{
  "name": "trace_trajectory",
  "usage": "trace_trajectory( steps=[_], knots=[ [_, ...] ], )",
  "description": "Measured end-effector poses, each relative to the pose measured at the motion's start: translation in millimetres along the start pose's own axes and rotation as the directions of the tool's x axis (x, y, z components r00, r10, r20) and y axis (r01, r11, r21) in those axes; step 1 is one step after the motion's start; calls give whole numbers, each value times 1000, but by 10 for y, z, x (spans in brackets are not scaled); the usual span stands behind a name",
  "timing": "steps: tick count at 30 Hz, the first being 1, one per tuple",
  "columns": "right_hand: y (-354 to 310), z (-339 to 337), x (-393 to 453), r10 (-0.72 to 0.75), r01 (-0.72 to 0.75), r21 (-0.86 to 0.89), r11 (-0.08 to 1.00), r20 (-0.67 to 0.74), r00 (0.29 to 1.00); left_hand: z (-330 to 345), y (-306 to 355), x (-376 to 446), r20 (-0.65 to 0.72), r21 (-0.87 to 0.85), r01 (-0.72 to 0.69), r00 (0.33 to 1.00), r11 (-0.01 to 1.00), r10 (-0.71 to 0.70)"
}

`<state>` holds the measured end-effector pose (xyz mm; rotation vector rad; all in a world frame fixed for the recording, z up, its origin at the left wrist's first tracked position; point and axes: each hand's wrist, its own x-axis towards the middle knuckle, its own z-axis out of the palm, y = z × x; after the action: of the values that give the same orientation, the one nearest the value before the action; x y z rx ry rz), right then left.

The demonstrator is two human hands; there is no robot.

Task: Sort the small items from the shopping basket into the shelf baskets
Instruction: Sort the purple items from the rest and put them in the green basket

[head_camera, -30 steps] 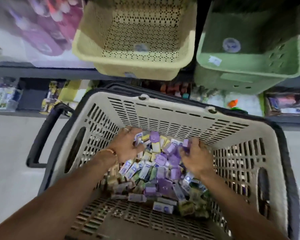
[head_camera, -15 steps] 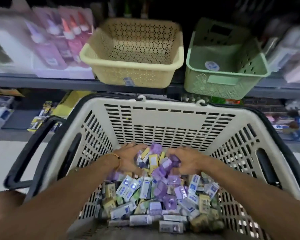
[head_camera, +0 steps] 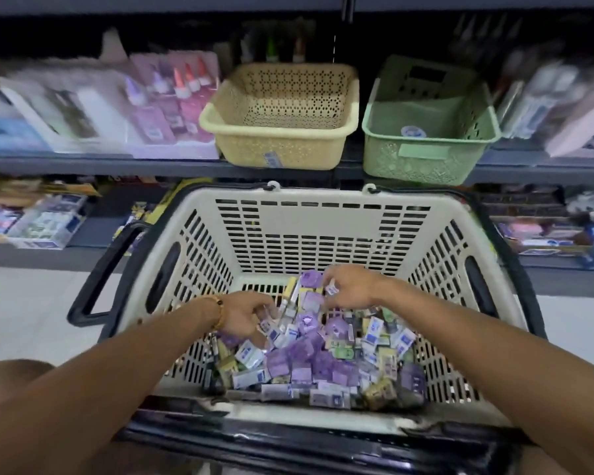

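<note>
Dark grey shelving (head_camera: 83,164) ran across the back in two tiers. The upper shelf carried blurred pink and purple glue bottles (head_camera: 172,108); the lower shelf (head_camera: 42,255) carried boxed goods. A pale tiled floor (head_camera: 24,313) lay below, evenly lit.

Perforated yellow basket (head_camera: 282,145) — seemingly purple packets (head_camera: 302,358)

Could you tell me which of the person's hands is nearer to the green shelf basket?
The right hand. It is in the shopping basket, below and slightly left of the green shelf basket; the left hand lies lower and farther left.
</note>
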<state>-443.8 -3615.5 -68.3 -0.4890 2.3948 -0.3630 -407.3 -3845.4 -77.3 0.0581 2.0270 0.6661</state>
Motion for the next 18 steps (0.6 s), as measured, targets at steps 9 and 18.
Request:
trace_trajectory(
  steps=[9,18],
  knots=[
    [-222,393,651,-109,117,90,989,-93,990,-196,-370,421,-173,156,36,985,987,-9],
    [-568,521,836,-154,155,-2,988,-91,984,-135,-533,605,-210,328,100,977,939,-31]
  ],
)
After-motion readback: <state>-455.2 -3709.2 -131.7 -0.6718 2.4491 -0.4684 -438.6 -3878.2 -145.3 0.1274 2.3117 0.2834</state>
